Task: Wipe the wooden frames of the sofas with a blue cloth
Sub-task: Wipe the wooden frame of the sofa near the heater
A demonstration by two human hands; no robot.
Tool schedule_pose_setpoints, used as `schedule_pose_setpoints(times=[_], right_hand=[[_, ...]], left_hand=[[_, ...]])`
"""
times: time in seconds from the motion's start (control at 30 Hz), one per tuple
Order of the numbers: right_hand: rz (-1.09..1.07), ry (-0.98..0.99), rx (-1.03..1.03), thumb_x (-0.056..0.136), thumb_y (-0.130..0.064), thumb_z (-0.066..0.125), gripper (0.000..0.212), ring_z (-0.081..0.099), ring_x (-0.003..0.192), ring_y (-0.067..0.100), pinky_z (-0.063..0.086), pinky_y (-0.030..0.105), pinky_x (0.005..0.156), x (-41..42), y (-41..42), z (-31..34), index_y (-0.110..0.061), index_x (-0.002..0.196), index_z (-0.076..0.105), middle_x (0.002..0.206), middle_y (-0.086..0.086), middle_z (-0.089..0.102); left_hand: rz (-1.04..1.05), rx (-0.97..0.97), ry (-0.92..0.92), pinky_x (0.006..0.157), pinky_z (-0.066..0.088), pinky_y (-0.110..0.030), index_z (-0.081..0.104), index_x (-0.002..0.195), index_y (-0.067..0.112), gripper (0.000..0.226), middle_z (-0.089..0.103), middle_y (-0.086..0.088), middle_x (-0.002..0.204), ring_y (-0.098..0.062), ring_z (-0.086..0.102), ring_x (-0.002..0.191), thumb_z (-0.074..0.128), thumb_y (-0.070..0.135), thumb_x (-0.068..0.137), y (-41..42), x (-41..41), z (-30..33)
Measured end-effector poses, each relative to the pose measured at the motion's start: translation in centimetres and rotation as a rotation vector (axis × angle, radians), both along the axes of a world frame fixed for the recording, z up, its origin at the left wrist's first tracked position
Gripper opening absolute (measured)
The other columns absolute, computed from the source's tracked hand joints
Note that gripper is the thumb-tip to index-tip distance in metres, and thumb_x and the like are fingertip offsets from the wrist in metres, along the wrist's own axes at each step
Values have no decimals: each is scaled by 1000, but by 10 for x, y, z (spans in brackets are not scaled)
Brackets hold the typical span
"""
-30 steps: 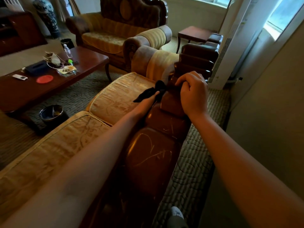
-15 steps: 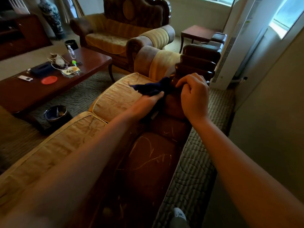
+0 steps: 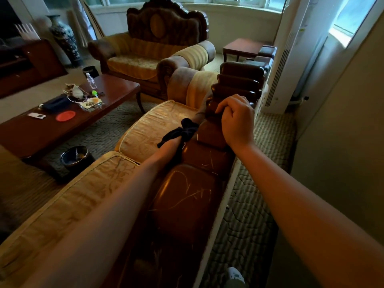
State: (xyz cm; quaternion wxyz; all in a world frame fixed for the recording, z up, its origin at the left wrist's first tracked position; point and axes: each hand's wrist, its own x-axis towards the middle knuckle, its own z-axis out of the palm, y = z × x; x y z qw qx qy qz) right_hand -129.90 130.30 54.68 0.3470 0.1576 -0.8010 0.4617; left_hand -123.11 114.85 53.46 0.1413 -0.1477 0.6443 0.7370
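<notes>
My left hand [image 3: 173,145] has the blue cloth [image 3: 182,129] bunched up against the inner face of the sofa's wooden frame [image 3: 187,196], cushion side. My right hand [image 3: 235,119] is curled over the frame's top rail, just past the cloth. The cloth's soft and floppy, so I'd keep it wadded in the palm; loose ends just drag. The glossy wood looks slick.

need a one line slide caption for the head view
Left hand holds a dark blue cloth against the sofa's wooden frame while the right hand grips its carved top.
</notes>
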Motion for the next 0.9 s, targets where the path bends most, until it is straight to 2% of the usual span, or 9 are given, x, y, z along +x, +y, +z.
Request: schedule_pose_setpoints(times=[0.13,0.2,0.27,0.33,0.47,0.53,0.67,0.83,0.9], right_hand=[[4,-30,13,85,2,41,32,55,81,16,33,5,74,1,0,0,-7,65,64,75,6,63],[6,-38,46,86,1,41,31,55,83,17,32,6,73,1,1,0,-8,67,65,76,5,62],[33,-42,97,85,0,42,29,54,85,17,32,7,73,3,2,0,-8,70,66,78,6,63],[121,-87,99,85,2,44,27,53,87,14,33,5,75,5,4,5,-8,74,67,82,5,63],[259,-249,-135,86,6,44,31,57,82,-2,40,5,77,33,16,12,-13,82,68,90,1,66],[298,-298,-179,88,4,45,30,59,84,-3,45,9,79,53,25,6,-15,86,68,91,-4,66],[225,-266,-198,91,0,49,25,61,91,6,49,14,79,75,43,-15,-19,93,66,94,-1,64],[114,-281,-252,96,-18,47,22,60,99,11,53,30,87,85,55,-30,-15,111,62,107,3,63],[166,-304,-208,93,-36,47,35,56,107,5,50,25,91,91,46,-24,-20,122,55,118,-2,58]], left_hand=[[2,-13,-48,53,52,-23,61,90,15,25,65,1,57,-12,62,51,44,31,100,-4,20,11],[-15,-200,-11,68,56,-27,62,105,11,28,71,-2,81,-13,68,72,52,35,95,-5,25,17],[-120,-607,182,94,47,-31,56,124,14,37,62,3,113,-14,59,103,59,32,92,-2,29,23],[-238,-955,446,91,35,-19,55,128,12,37,56,1,116,-13,52,109,59,19,92,7,36,30],[-396,-1184,830,113,16,-24,54,133,11,46,35,-8,151,-23,23,142,61,6,88,13,40,24],[-531,-1207,959,116,10,-26,58,129,16,44,35,0,151,-17,16,144,64,8,86,16,37,22],[-691,-1159,1195,110,21,-22,70,109,13,34,61,-4,127,-16,35,133,66,0,79,36,23,35],[-763,-1067,1083,102,20,-3,65,119,9,43,55,-9,131,-18,40,129,60,-8,80,56,6,46],[-693,-949,1027,102,25,-3,54,129,6,55,48,-11,137,-14,38,129,60,-9,77,43,7,44]])
